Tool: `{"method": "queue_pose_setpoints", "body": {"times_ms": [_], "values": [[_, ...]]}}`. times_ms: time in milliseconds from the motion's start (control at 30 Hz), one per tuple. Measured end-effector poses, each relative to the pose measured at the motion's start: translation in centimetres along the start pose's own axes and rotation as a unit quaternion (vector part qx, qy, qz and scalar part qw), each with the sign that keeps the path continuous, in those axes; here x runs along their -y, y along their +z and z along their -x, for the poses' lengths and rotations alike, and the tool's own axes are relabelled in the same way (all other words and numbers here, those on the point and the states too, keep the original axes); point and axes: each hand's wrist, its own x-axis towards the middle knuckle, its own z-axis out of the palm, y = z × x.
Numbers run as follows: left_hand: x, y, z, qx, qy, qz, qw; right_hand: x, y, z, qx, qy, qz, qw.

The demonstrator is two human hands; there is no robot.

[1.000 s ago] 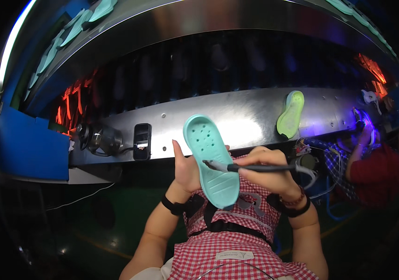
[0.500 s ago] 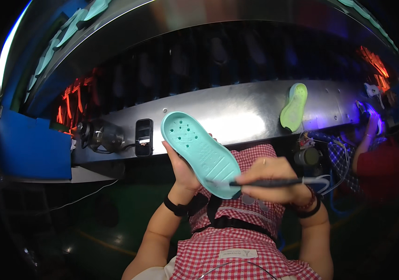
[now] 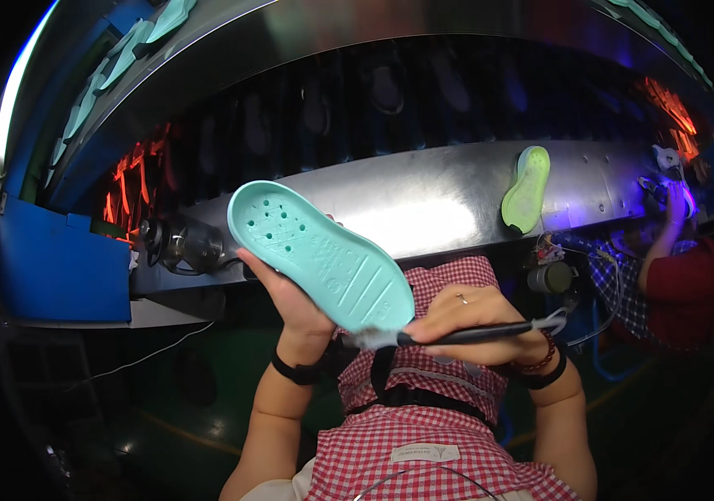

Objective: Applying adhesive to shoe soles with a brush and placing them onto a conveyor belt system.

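A turquoise shoe sole (image 3: pixel 324 259) is tilted in front of me, its inner face up, with several small holes toward the far left end. My left hand (image 3: pixel 294 301) grips it from below along its left edge, most of the fingers hidden behind it. Between the fingers of my right hand (image 3: pixel 474 321) is a black-handled brush (image 3: pixel 465 335) with a pale tube at its rear end. The blurred, pale brush tip lies at the sole's near edge; whether it touches the sole I cannot tell.
A yellow-green sole (image 3: pixel 528 192) lies on the metal bench (image 3: pixel 424 209) to the right. A dark glass jar (image 3: pixel 194 246) stands at the bench's left end. At right, a co-worker's arm (image 3: pixel 662 238) reaches under violet light. Dark sole shapes (image 3: pixel 386 90) line the back.
My left hand has moved the turquoise sole left and slightly away from me. The brush tip has shifted from over the sole's face to its near edge.
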Motion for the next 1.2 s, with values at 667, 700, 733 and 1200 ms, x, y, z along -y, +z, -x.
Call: {"method": "queue_pose_setpoints", "body": {"times_ms": [667,700,733,1200], "values": [[1.8,1.6,1.9,0.104,-0.125,0.073,0.984,-0.5,1.5,-1.0,-0.170,0.086,-0.093,0.977],[1.7,1.7,1.7,0.106,-0.126,0.073,0.984,-0.5,1.4,-1.2,-0.172,0.085,-0.092,0.977],[1.6,1.7,1.5,0.129,-0.125,0.070,0.981,-0.3,1.2,-1.5,-0.121,0.048,-0.086,0.988],[-0.4,2.7,0.3,0.189,-0.125,-0.024,0.974,0.4,-1.2,-2.8,-0.066,0.035,-0.055,0.996]]}}
